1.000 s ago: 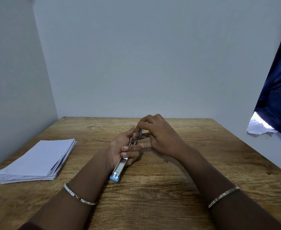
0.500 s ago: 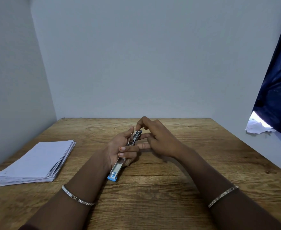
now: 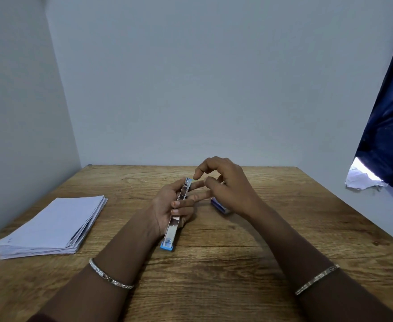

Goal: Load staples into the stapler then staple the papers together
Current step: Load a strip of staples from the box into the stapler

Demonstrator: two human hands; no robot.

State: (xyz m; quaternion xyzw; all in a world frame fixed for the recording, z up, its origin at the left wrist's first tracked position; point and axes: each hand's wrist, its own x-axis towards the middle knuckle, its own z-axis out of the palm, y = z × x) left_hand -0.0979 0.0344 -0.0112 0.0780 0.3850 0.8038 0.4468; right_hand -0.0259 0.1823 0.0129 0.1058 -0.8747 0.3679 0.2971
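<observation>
Plainly, the stapler (image 3: 173,226) is the thing to steer by: a long silver one with a blue end, held just above the wooden surface (image 3: 214,275), its blue end toward the person and its far tip pointing away and slightly up. The left hand (image 3: 165,205) wraps it from the left side, grip clamped on the stapler's middle with fingers curled over the top. The right hand (image 3: 228,189) hovers just right of the stapler's far tip, grip apart: the fingers are loosely arched, forefinger and thumb tips do not meet, and one lower finger reaches toward the left hand's fingers. Right of the stapler, half hidden under that right hand, a small blue-and-white box (image 3: 222,209) lies on the surface. Well to the left of the stapler rests a stack of white papers (image 3: 51,226), flat and slightly fanned at its edges. Nearer the person than the stapler, each wrist bears a thin bracelet, left (image 3: 110,276) and right (image 3: 316,278). Far right of the stapler, beyond the surface, hangs a dark blue curtain (image 3: 390,135)
</observation>
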